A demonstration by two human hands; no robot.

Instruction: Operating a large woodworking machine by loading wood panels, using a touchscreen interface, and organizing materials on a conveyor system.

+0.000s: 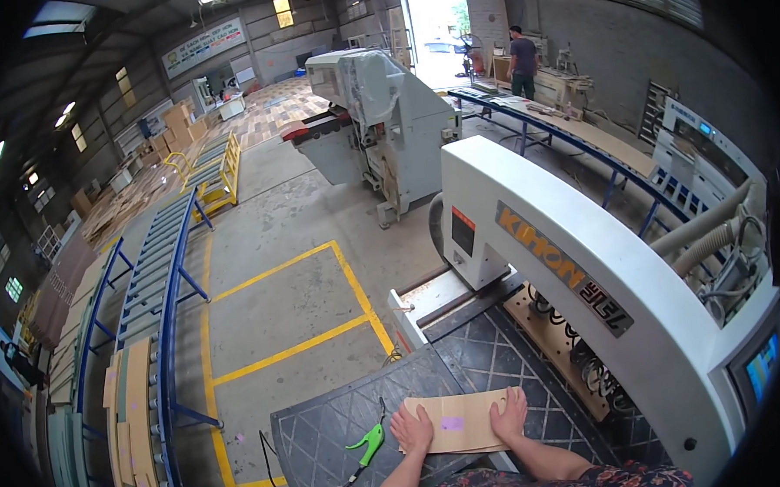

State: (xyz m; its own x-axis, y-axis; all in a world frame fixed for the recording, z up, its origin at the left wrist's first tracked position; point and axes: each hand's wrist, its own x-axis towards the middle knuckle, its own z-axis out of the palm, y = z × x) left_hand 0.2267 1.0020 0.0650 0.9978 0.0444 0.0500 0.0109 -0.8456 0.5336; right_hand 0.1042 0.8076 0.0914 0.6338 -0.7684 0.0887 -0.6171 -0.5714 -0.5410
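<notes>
A light brown flat board (472, 435) with a purple label lies at the front edge of the dark table. A second edge along its side suggests more than one board, one on top of another. My left hand (410, 429) grips the board's left end, fingers pointing forward over its top. At the right end my right hand (508, 417) holds it in the same way, thumb inward. Just left of my left hand, a green air blow gun (368, 445) rests on the black table surface (328, 420), its black hose looping off the left side.
A white machine arm (573, 244) arches close on my right, with a screen (761, 368) beside it. Blue roller conveyors (160, 262) carrying stacked boards (137, 420) run along the left. Ahead stands a grey machine (403, 138). A person (522, 62) stands at the far right.
</notes>
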